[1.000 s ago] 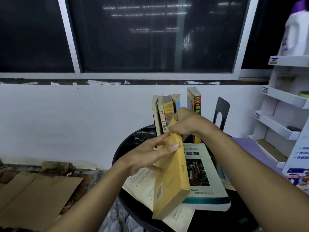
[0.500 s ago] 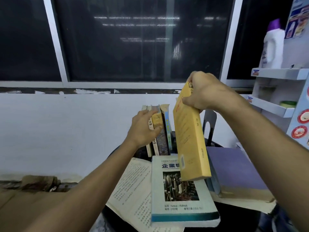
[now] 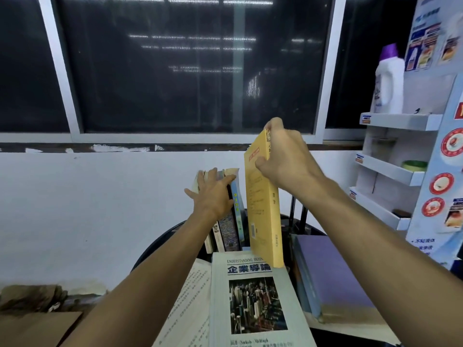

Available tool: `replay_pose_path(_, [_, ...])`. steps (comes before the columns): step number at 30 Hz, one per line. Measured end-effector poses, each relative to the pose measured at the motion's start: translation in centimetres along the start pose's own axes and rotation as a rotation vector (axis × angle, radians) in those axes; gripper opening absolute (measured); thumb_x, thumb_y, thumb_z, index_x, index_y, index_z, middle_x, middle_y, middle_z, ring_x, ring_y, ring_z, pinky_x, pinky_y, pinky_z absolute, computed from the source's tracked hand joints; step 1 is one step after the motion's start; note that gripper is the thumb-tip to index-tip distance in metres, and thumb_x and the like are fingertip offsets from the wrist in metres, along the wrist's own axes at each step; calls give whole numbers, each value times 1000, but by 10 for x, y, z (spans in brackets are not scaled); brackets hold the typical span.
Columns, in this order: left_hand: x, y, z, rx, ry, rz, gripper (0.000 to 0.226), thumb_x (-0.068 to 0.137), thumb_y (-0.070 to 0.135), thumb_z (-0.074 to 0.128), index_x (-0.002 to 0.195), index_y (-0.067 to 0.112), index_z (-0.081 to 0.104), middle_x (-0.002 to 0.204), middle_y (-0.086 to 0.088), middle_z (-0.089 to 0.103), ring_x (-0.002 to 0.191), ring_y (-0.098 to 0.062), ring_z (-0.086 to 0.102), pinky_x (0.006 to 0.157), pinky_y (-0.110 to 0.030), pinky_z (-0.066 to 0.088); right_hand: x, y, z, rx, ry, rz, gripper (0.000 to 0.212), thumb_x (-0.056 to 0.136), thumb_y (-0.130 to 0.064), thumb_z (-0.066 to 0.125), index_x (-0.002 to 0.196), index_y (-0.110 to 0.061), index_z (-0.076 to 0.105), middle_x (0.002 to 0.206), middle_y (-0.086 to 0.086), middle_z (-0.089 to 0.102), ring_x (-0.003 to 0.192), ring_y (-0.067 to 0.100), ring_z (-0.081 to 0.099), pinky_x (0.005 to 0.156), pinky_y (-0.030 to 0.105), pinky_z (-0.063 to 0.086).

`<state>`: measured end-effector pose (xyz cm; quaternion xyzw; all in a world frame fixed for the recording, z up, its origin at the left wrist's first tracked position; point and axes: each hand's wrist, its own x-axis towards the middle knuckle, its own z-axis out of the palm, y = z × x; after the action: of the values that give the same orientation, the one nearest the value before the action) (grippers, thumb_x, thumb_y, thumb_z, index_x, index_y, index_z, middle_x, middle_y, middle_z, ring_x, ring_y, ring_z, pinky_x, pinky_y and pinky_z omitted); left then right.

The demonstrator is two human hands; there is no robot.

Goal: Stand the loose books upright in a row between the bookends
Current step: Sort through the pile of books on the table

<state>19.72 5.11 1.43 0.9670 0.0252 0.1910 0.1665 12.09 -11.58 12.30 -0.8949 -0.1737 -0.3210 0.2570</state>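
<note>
The yellow book (image 3: 263, 206) is gripped upright at its top by the right hand (image 3: 283, 159); the row (image 3: 231, 221) is pressed by the flat, spread left hand (image 3: 213, 194).

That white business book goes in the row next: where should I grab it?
Probably its left long edge, from the left: the white business book lies flat, cover up, and the purple book crowds its right side.

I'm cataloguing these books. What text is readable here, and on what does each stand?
"UNDERSTANDING BUSIN", rest hidden behind the yellow book: cover of the white textbook lying flat.
"企業導論": same cover.
Print on the yellow book, blue book spine, display stand labels: too blurred to read.
</note>
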Motion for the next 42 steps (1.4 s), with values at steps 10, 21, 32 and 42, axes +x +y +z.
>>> replay_pose_path(10, [-2,-17,11,-34,75,64,78,89,31,77,154,41,35,169,1,12,156,-28,-4,108,-66,39,4,18,50,135,190,-89,42,91,-8,65,121,-17,37,111,1,51,87,19,55,64,29,47])
replay_pose_path(21, [-6,-24,7,-16,69,114,81,88,25,78,154,39,33,161,10,35,155,-25,14,104,-57,43,-1,36,120,198,224,-64,28,97,-15,59,119,-10,42,116,9,51,84,27,59,67,44,55])
replay_pose_path(32, [-3,-23,10,-29,87,129,80,89,24,77,154,39,34,160,11,37,153,-25,16,103,-55,44,0,57,156,129,183,-66,31,95,-6,59,121,-6,43,118,13,50,85,31,60,66,46,55])
replay_pose_path(42, [-2,-22,13,-34,100,135,81,87,24,78,154,40,35,158,11,39,150,-26,20,102,-55,43,-3,66,158,161,141,-92,32,96,-10,59,122,-12,40,126,8,48,89,25,60,71,42,55])
